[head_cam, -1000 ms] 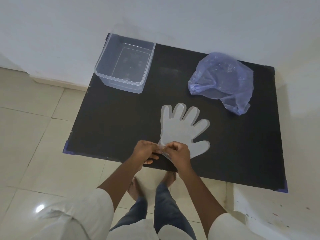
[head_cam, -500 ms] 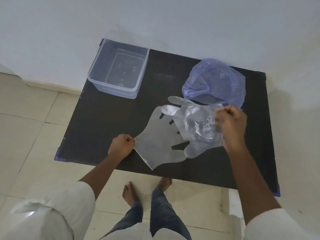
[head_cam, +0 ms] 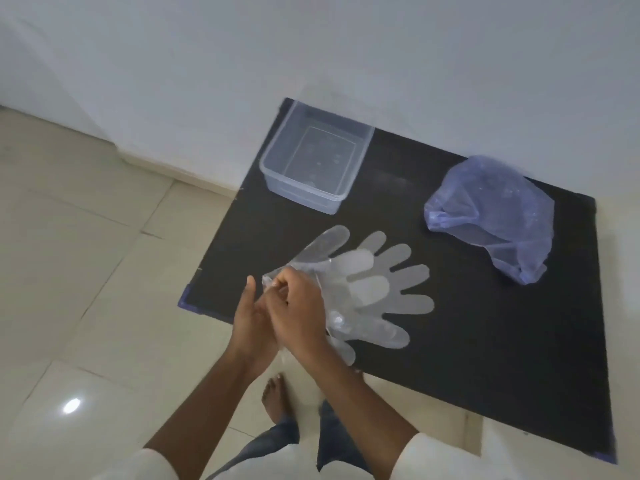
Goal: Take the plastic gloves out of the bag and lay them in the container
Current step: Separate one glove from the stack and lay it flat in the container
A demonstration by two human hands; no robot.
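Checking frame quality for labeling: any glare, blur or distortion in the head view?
Head view: soft overall, with motion blur on the gloves and both hands; a bright glare spot on the floor tile; wide-angle tilt skews the table edges; the clear container has low contrast.

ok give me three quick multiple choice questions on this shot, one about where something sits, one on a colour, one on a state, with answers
1. Where does the clear container sit on the black table?
A. far left corner by the wall
B. near right corner
C. centre

2. What colour is the plastic bag?
A. green
B. pale blue-purple
C. red

3. What state is the container in?
A. full of gloves
B. lidded
C. open, no gloves inside

Answers:
1. A, it stands at the table's far left corner next to the white wall.
2. B, the crumpled bag is a translucent blue-purple.
3. C, its bare bottom shows, while the plastic gloves lie fanned on the table, their cuffs at the left hand and right hand.
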